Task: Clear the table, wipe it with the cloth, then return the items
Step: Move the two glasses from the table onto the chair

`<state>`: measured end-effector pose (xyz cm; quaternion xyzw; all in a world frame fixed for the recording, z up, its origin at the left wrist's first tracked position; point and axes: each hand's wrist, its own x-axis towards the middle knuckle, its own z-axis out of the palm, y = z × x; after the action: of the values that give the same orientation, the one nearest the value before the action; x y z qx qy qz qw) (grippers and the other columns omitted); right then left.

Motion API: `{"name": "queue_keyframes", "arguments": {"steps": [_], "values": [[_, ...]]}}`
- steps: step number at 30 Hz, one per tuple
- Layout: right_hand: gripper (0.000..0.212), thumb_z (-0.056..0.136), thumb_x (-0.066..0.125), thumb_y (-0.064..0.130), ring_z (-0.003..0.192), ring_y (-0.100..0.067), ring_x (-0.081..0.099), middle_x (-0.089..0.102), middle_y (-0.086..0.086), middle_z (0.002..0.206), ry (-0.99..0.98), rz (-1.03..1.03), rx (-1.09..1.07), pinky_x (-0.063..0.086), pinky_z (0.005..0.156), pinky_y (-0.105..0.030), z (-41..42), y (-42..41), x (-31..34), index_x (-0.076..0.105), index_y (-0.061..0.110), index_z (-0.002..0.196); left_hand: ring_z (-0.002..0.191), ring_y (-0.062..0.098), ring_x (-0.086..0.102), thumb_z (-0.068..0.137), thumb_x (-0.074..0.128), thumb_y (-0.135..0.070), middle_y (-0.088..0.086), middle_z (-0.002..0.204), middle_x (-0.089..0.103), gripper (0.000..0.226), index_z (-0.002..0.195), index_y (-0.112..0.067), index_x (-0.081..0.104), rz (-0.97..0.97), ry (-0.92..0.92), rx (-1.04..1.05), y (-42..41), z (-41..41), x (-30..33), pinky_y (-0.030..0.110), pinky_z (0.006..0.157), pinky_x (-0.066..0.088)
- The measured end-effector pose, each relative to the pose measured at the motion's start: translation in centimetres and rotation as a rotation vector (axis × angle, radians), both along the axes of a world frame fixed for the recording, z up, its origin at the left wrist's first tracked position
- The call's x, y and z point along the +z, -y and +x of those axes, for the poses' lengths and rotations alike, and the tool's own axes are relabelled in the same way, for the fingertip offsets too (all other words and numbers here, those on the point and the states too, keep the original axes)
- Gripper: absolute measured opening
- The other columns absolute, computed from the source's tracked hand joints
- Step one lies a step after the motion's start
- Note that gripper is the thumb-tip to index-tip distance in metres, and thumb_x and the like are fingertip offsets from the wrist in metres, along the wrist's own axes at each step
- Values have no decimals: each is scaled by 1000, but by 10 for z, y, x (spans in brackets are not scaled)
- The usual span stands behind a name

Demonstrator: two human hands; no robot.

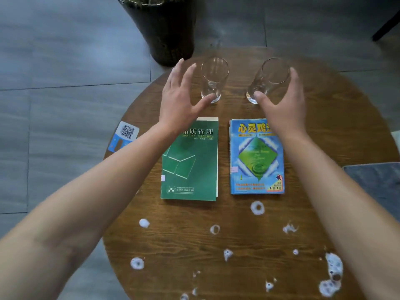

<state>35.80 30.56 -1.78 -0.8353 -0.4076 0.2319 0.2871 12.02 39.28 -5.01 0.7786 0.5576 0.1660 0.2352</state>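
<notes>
White foam blots point(257, 207) dot the near half of the round wooden table point(324, 118). Left hand point(179, 100): fingers spread and straight, thumb tip at the base of the upright left glass point(214, 80), gripping nothing. Right hand point(281, 105): thumb and fingers curled round the tilted right glass point(269, 80). Nearer lie a green book point(192, 161) and a blue book point(257, 159), side by side, apart.

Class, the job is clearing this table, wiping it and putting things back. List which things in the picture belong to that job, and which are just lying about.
Belong to the job:
left glass
right glass, gripped by the right hand
left hand, open beside the left glass
green book
blue book
table
white spots
grey cloth

Just lying about:
plant pot
QR card
</notes>
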Motion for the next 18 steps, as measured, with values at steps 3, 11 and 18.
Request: {"name": "queue_keyframes", "arguments": {"steps": [3, 11, 18], "values": [[95, 86, 78, 45, 151, -19, 34, 37, -5, 164, -31, 20, -34, 24, 120, -26, -1, -8, -4, 27, 17, 161, 155, 26, 25, 87, 65, -69, 7, 170, 21, 89, 158, -23, 37, -5, 34, -3, -6, 8, 0, 41, 125, 22], [79, 80, 80, 43, 122, -5, 57, 60, 11, 132, -131, 106, -64, 38, 99, -8, 1, -17, -13, 47, 21, 148, 145, 23, 43, 79, 74, -67, -1, 152, 53, 89, 148, -17, 50, -52, 181, 10, -15, 24, -5, 44, 119, 35], [57, 73, 84, 46, 105, -4, 68, 67, 15, 110, -196, 171, -92, 53, 97, -26, -1, -19, -13, 59, 25, 121, 109, 10, 70, 72, 84, -61, -14, 124, 70, 84, 141, -27, 50, -212, 294, 39, -17, 28, 1, 40, 99, 56]]}}
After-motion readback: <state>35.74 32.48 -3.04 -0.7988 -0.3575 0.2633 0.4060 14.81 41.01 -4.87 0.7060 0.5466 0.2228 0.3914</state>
